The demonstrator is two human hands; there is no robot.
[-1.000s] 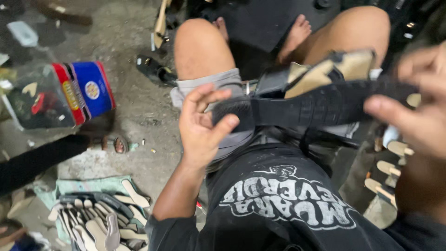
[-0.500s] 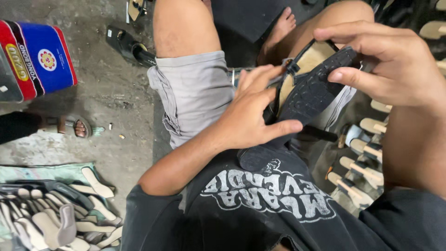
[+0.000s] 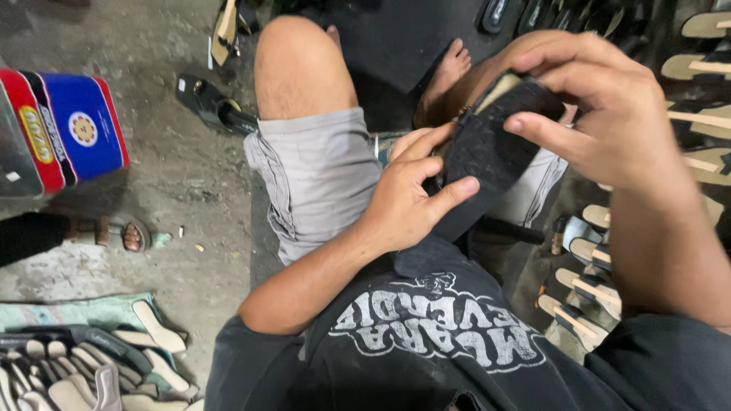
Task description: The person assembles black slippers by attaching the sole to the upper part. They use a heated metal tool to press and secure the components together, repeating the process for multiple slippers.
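Left hand (image 3: 407,199) grips the lower end of a black sandal sole (image 3: 487,156), thumb on top; right hand (image 3: 601,106) clamps its upper end, held over the lap between both hands; risk: sole bent, could spring from fingertips onto sandals (image 3: 582,293) below right hand.

The long black strap once stretched across the lap is gone. The left hand (image 3: 407,202) has shifted from it onto the black sole (image 3: 487,152), and the right hand (image 3: 601,114) has come in from three o'clock.
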